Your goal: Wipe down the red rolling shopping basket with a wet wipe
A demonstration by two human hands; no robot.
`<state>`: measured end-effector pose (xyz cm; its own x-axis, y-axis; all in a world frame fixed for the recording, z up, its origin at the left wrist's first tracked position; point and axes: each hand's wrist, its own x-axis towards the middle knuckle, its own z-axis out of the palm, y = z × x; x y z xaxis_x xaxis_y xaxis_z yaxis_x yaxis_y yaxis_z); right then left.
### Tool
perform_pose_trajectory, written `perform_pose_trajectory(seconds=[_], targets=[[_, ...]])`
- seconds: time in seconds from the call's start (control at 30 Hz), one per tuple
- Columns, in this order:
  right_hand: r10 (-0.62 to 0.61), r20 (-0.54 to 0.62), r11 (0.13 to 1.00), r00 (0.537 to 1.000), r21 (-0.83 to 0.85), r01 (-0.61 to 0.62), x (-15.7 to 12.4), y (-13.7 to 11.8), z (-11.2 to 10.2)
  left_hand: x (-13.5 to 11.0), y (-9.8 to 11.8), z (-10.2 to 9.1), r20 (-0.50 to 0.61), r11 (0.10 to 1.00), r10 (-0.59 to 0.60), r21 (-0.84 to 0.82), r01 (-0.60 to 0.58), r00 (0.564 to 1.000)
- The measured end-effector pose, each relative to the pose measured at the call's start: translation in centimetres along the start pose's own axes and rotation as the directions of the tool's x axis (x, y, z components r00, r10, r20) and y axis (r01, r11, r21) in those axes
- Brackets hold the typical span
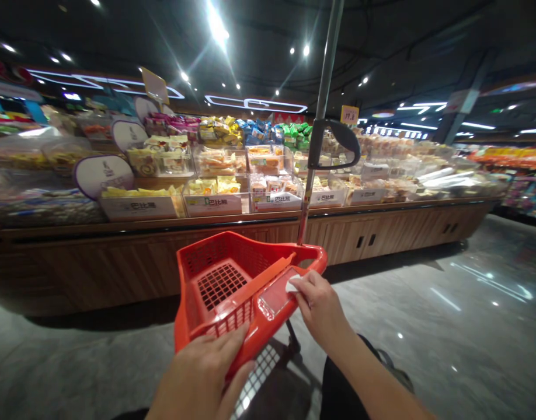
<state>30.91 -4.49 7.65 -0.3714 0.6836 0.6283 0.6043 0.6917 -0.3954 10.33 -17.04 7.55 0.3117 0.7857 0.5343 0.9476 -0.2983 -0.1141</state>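
In front of me stands a red plastic shopping cart (233,251), its upper basket holding nothing that I can see. My left hand (202,373) is wrapped around the near left part of the cart's handle rim. My right hand (318,303) pinches a small white tissue (293,284). The tissue touches the right end of the flat, shiny panel (274,297) set into the handle. A metal pole (323,105) with a dark grey hook-like loop (333,144) rises from the cart's far right corner.
Just beyond the cart runs a wooden display counter (347,233) with clear bins of packaged snacks (213,185). Round white signs (104,177) stand among the goods at left. Glossy grey floor (425,303) spreads to the right. A lower wire basket (261,373) shows beneath the handle.
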Motion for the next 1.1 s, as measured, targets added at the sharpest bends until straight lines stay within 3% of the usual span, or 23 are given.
perform_pose_trajectory(seconds=[0.1,0.3,0.5,0.67,0.83,1.1], targets=[[0.015,-0.01,0.999,1.0,0.032,-0.014,0.2,0.7,0.1,-0.3,-0.9,-0.1,-0.011,1.0,0.014,-0.009,-0.014,1.0],[0.159,-0.086,0.986,0.984,-0.029,-0.162,2.4,4.0,0.1,-0.6,-1.8,0.0,-0.018,1.0,-0.004,-0.009,0.004,1.0],[0.082,0.026,0.988,0.996,0.13,-0.085,2.0,3.3,-0.4,-0.7,-2.1,-0.3,0.005,1.0,0.004,-0.008,-0.004,1.0],[0.081,0.063,0.996,0.995,0.03,-0.083,3.9,3.8,-0.2,-0.8,-2.5,-0.2,0.036,1.0,0.015,-0.022,-0.014,0.999],[0.015,0.168,0.998,0.986,0.061,-0.025,6.1,2.6,0.9,-0.8,-2.7,0.1,0.028,0.999,0.018,-0.041,-0.017,0.999],[-0.057,0.201,0.996,0.978,0.076,0.043,2.5,3.2,-3.0,-1.4,-3.1,-0.4,0.022,0.999,0.037,0.036,-0.038,0.999]])
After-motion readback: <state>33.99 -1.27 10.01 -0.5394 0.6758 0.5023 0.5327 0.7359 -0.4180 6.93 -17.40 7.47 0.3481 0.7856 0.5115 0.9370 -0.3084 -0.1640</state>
